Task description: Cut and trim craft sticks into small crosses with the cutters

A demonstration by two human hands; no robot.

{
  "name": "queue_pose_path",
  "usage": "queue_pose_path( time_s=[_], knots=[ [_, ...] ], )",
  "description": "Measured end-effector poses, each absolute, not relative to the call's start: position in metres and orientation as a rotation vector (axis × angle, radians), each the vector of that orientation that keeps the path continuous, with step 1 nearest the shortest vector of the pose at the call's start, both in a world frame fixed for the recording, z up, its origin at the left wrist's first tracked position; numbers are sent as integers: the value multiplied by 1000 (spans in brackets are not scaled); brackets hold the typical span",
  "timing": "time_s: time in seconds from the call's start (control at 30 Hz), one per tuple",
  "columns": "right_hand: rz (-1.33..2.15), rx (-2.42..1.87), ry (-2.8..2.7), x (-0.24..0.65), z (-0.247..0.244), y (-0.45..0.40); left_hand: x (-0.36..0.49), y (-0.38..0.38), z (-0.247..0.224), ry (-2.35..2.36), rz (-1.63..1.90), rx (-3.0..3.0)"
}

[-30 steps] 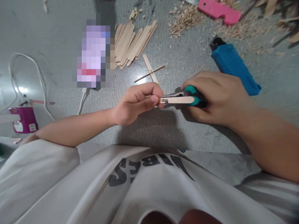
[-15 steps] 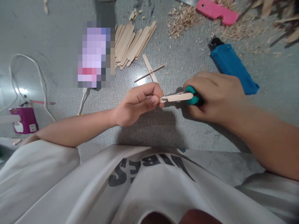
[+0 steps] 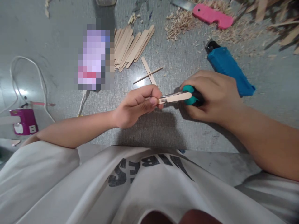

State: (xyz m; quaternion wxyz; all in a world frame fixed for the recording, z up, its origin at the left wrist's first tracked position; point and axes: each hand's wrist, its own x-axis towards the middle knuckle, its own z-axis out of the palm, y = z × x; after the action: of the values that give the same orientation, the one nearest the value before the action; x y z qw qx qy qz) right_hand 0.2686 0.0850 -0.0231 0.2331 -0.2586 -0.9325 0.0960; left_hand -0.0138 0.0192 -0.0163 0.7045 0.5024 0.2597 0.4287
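We find the held wooden stick [image 3: 177, 97] toward the person's body from the stick pile [image 3: 126, 46] and to its right, raised between the two hands. Its long axis runs crosswise, its right end angled slightly away from the body. The left hand [image 3: 136, 107] is the nearer: we record its thumb and fingers pinching the stick's left end. The right hand [image 3: 215, 96] grasps pliers [image 3: 190, 101] by their teal and black grips, its knuckles just beyond the stick's free end, which overlaps the teal part. The metal nose runs nearly along the stick to the left fingertips; dark metal shows near the pinch, but we cannot tell whether the jaws are closed on the wood.

Between the pile and the hands we note a loose stick [image 3: 146, 67] with a thin rod [image 3: 140, 80] crossing over it. Well to the pile's right lies a blue-wrapped cutter [image 3: 231, 70]; also to its right, farther from the body than that cutter, are wood shavings [image 3: 178, 25] and a pink-handled knife [image 3: 212, 16].
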Motion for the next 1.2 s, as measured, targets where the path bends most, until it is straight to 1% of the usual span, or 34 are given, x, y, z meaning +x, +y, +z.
queue_pose_path(
  time_s=[0.23,0.43,0.6,0.77,0.93,1.1,1.2],
  knots=[
    [404,-859,-2557,273,-21,85,-12,20,-14,591,918,1086],
    [364,-759,-2505,269,-19,84,-10,23,-14,600,913,1062],
    [434,-929,-2558,268,-17,80,-10,24,-14,571,925,1066],
    [306,-802,-2542,268,-20,81,-11,23,-11,577,905,1057],
    [363,-747,-2506,266,-21,83,-9,24,-10,616,894,1025],
    [351,-825,-2516,267,-20,80,-10,25,-12,573,894,1043],
    [396,-788,-2489,266,-19,80,-11,25,-12,598,889,1035]
  ],
)
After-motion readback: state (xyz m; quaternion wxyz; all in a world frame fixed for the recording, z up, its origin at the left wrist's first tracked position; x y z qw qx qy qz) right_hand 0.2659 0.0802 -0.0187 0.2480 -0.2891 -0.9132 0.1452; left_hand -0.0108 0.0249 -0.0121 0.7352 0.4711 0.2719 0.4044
